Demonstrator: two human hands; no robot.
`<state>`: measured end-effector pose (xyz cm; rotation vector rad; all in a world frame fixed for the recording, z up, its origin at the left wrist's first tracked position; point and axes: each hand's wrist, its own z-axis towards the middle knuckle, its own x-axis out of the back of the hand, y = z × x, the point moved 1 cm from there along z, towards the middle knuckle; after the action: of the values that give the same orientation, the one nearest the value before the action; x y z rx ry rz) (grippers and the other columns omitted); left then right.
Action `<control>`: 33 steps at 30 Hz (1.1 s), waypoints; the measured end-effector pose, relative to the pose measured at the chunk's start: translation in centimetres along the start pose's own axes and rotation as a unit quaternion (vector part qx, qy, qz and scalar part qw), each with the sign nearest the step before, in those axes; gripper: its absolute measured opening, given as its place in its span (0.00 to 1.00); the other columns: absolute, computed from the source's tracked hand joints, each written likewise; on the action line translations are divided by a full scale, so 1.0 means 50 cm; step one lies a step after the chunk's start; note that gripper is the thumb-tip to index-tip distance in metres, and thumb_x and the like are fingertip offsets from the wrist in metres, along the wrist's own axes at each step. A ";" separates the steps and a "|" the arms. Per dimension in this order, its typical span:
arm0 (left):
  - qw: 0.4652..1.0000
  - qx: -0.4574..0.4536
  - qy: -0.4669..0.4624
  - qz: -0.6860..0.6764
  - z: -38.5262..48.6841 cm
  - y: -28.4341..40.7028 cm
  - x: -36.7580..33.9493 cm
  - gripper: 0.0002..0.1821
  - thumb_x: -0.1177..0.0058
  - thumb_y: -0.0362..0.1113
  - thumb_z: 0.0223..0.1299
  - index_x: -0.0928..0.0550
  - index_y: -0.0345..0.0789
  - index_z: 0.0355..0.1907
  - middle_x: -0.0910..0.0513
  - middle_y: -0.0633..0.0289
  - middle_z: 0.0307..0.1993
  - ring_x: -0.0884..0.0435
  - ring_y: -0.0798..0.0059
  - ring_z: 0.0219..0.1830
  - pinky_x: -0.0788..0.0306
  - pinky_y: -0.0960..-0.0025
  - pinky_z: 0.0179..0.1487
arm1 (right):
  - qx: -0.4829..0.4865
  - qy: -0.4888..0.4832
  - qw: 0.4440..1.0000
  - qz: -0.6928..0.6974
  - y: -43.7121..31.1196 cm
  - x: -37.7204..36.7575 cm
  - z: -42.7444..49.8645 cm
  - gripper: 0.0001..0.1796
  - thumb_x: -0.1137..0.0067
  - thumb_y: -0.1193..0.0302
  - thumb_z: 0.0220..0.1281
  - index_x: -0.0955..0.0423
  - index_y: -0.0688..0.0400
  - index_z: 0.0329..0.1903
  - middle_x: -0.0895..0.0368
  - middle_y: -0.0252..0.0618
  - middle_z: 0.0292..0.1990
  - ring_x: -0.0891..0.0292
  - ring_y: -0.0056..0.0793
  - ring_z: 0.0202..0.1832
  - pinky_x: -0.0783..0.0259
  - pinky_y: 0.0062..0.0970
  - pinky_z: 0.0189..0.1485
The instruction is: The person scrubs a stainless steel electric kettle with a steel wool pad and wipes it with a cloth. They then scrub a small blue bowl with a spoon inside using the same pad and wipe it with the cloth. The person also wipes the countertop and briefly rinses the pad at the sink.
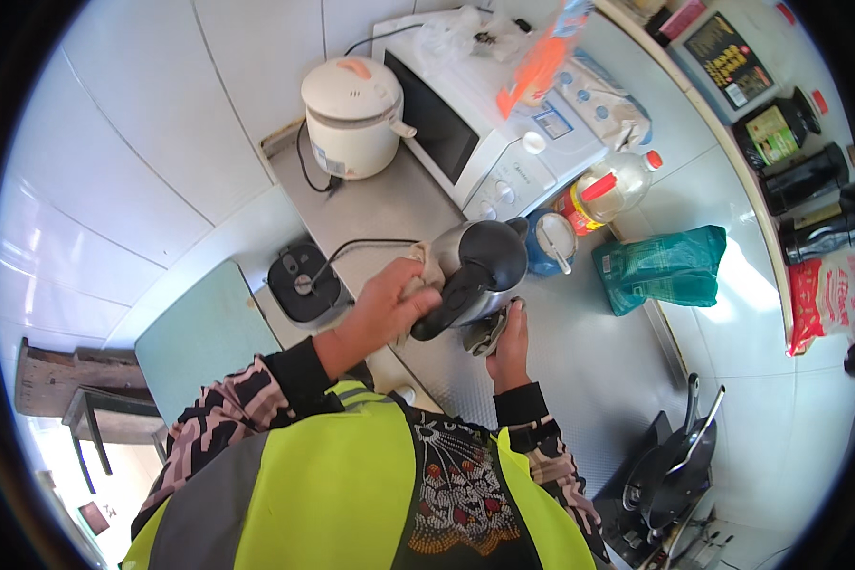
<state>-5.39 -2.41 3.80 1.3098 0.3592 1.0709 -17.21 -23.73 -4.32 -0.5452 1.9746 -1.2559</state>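
Observation:
An electric kettle point(494, 255) with a steel body, black lid and black handle is between my hands above the metal counter. My left hand point(383, 299) grips a beige cloth point(427, 269) pressed against the kettle's side, near the handle. On the kettle's other side, low down, my right hand point(511, 345) holds a grey-green cloth point(486, 335) at its body. The kettle hides some of the fingers. Whether its base touches the counter cannot be told.
A rice cooker point(353, 121) and a white microwave point(513, 167) stand at the back. Beside the kettle are a blue tub point(541, 262), an oil bottle point(616, 187) and a green bag point(659, 271). Pans point(677, 470) stand at lower right. A black bin-like container point(305, 285) is left of the counter.

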 end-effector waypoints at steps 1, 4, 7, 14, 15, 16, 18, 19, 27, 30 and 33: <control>0.995 -0.085 0.010 0.050 0.000 0.029 -0.003 0.27 0.33 0.42 0.55 0.25 0.33 0.54 0.22 0.52 0.47 0.20 0.59 0.42 0.25 0.65 0.46 | 0.005 -0.003 1.000 0.011 -0.003 0.001 -0.003 0.25 0.59 0.51 0.78 0.35 0.58 0.61 0.26 0.36 0.51 0.27 0.26 0.53 0.29 0.29 0.57; 0.984 -0.038 -0.006 0.175 -0.007 0.090 -0.032 0.39 0.29 0.45 0.46 0.31 0.31 0.59 0.27 0.50 0.54 0.21 0.47 0.47 0.24 0.58 0.48 | 0.058 -0.019 0.998 -0.009 -0.025 -0.002 -0.011 0.27 0.60 0.56 0.79 0.45 0.60 0.69 0.32 0.40 0.60 0.33 0.28 0.59 0.34 0.28 0.61; 0.975 0.018 -0.016 0.219 -0.006 0.105 -0.049 0.39 0.30 0.46 0.46 0.31 0.31 0.59 0.24 0.47 0.53 0.20 0.45 0.48 0.23 0.56 0.48 | 0.101 -0.053 0.991 -0.066 -0.043 -0.013 -0.014 0.32 0.58 0.57 0.78 0.52 0.62 0.74 0.36 0.43 0.64 0.37 0.28 0.64 0.39 0.28 0.66; 0.963 -0.019 0.020 0.269 0.033 0.060 0.033 0.32 0.32 0.43 0.47 0.26 0.34 0.55 0.19 0.50 0.46 0.18 0.49 0.44 0.23 0.58 0.45 | 0.176 -0.088 0.949 -0.245 0.005 -0.066 0.026 0.38 0.49 0.62 0.74 0.55 0.61 0.76 0.40 0.43 0.66 0.42 0.31 0.67 0.44 0.31 0.70; 0.960 -0.047 0.033 0.273 0.042 0.056 0.049 0.30 0.32 0.43 0.47 0.25 0.35 0.53 0.19 0.52 0.44 0.18 0.50 0.41 0.23 0.57 0.43 | 0.157 -0.081 0.953 -0.247 0.017 -0.075 0.037 0.41 0.45 0.61 0.71 0.56 0.62 0.76 0.41 0.45 0.67 0.43 0.34 0.69 0.46 0.32 0.71; 0.960 -0.025 0.024 0.279 0.051 0.051 0.062 0.30 0.32 0.42 0.47 0.24 0.35 0.53 0.19 0.53 0.43 0.18 0.51 0.40 0.23 0.58 0.42 | 0.194 -0.077 0.939 -0.272 0.025 -0.083 0.045 0.45 0.40 0.59 0.66 0.54 0.64 0.74 0.44 0.52 0.68 0.47 0.42 0.70 0.49 0.36 0.73; 0.955 0.022 0.022 0.294 0.070 0.040 0.084 0.29 0.32 0.42 0.46 0.24 0.36 0.53 0.20 0.54 0.41 0.19 0.52 0.39 0.24 0.58 0.42 | 0.215 -0.085 0.936 -0.265 0.038 -0.100 0.066 0.50 0.33 0.56 0.59 0.53 0.67 0.73 0.47 0.61 0.69 0.50 0.53 0.72 0.52 0.43 0.74; 0.955 0.006 0.023 0.294 0.078 0.037 0.091 0.29 0.32 0.42 0.47 0.24 0.36 0.53 0.20 0.54 0.40 0.19 0.53 0.39 0.24 0.59 0.42 | 0.202 -0.070 0.935 -0.284 0.043 -0.107 0.076 0.50 0.33 0.56 0.59 0.53 0.67 0.73 0.47 0.61 0.69 0.50 0.52 0.72 0.52 0.42 0.74; 0.958 -0.044 0.056 0.277 0.116 -0.012 0.149 0.27 0.34 0.43 0.51 0.22 0.35 0.53 0.21 0.54 0.42 0.19 0.54 0.41 0.25 0.60 0.43 | 0.158 -0.118 0.964 -0.178 0.049 -0.156 0.149 0.50 0.29 0.64 0.56 0.52 0.67 0.73 0.44 0.54 0.67 0.42 0.43 0.68 0.45 0.37 0.71; 0.982 -0.063 0.058 0.167 0.115 -0.055 0.179 0.24 0.35 0.43 0.55 0.21 0.33 0.50 0.21 0.53 0.41 0.20 0.55 0.41 0.25 0.62 0.43 | 0.132 -0.096 0.968 -0.192 0.041 -0.150 0.139 0.48 0.29 0.66 0.57 0.51 0.66 0.73 0.39 0.49 0.65 0.40 0.39 0.67 0.43 0.35 0.70; 0.989 0.033 0.139 0.046 0.077 -0.133 0.219 0.19 0.36 0.43 0.58 0.18 0.32 0.45 0.19 0.51 0.43 0.19 0.58 0.43 0.26 0.65 0.47 | 0.095 -0.102 0.978 -0.153 0.027 -0.139 0.114 0.46 0.32 0.69 0.59 0.51 0.64 0.73 0.33 0.44 0.61 0.34 0.33 0.62 0.36 0.31 0.65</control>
<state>5.88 4.70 2.63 1.2463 0.5511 1.3348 -8.34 -21.83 -4.63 -0.8691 1.6221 -1.4918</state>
